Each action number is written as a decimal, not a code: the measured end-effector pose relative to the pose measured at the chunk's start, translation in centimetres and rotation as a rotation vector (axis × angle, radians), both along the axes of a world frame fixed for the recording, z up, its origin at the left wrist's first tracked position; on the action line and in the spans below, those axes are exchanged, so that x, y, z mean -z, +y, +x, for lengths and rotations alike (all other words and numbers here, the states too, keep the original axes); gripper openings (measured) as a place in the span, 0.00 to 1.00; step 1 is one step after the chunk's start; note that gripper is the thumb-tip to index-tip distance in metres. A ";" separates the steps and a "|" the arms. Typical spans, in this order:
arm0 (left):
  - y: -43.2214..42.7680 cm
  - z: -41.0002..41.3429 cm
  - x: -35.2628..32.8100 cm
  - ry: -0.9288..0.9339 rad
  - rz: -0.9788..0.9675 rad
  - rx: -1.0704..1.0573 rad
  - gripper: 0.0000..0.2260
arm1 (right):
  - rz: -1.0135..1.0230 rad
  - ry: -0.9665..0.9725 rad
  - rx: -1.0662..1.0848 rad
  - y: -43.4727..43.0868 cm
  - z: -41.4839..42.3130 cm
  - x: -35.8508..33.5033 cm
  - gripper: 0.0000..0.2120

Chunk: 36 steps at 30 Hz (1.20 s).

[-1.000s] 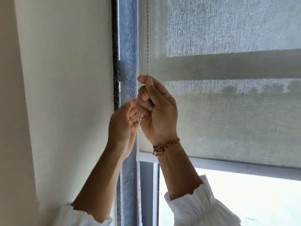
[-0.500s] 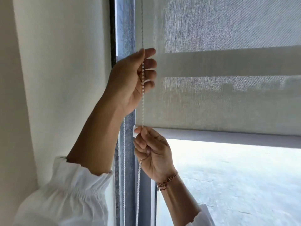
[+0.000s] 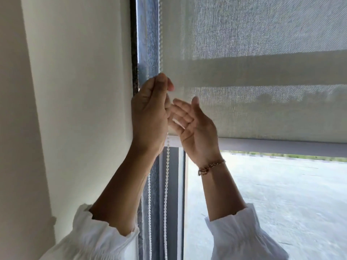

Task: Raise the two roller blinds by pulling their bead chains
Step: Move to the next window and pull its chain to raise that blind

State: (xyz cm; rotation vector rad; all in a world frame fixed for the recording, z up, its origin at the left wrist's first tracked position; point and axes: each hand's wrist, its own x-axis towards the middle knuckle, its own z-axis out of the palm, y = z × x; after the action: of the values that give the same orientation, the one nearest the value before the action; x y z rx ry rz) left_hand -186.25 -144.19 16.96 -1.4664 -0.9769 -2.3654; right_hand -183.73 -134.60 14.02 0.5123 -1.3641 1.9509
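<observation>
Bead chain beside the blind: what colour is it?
White; the bead chain shows best in the head view, hanging below the left hand.

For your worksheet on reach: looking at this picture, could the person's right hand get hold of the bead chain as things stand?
Probably yes. The right hand is open, its fingers beside the bead chain, with nothing between them. The left hand grips the chain higher up, leaving the stretch below free.
</observation>
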 end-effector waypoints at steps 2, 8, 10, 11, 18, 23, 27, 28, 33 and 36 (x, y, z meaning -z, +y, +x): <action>0.2 0.0 1.8 -0.019 -0.016 -0.005 0.16 | -0.043 0.045 -0.030 -0.1 0.4 -2.2 0.20; 1.5 -0.4 9.4 -0.098 -0.211 -0.134 0.13 | -0.004 0.115 -0.106 -1.2 1.2 -5.6 0.17; 1.8 -0.7 11.2 -0.081 -0.268 -0.197 0.13 | 0.012 0.084 -0.111 -2.0 1.2 -6.0 0.13; 1.9 -0.8 11.7 -0.076 -0.283 -0.210 0.13 | 0.015 0.056 -0.088 -2.3 1.2 -6.1 0.12; 2.0 -1.0 11.4 -0.078 -0.303 -0.224 0.15 | -0.102 0.114 0.141 -3.8 0.2 -5.4 0.12; 1.5 -1.8 9.4 -0.240 -0.234 -0.029 0.22 | -0.121 0.237 0.111 -4.1 0.2 -5.0 0.12; 0.4 -2.3 4.7 -0.281 -0.226 0.042 0.19 | -0.125 0.286 0.126 -4.3 0.3 -4.6 0.12; 0.2 -2.4 3.4 -0.261 -0.214 0.068 0.18 | -0.127 0.296 0.125 -4.3 0.4 -4.4 0.12; -0.4 -1.7 -1.7 -0.155 -0.181 0.144 0.16 | -0.134 0.297 0.105 -4.1 0.4 -1.9 0.12; -0.2 -1.1 -3.5 -0.096 -0.237 0.178 0.15 | -0.138 0.242 0.116 -3.9 0.3 0.0 0.12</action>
State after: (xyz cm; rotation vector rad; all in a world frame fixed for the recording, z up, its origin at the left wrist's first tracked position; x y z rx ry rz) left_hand -187.38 -144.42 20.43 -1.5943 -1.2355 -2.5384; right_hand -183.39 -138.48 14.05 0.5693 -1.0760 1.8080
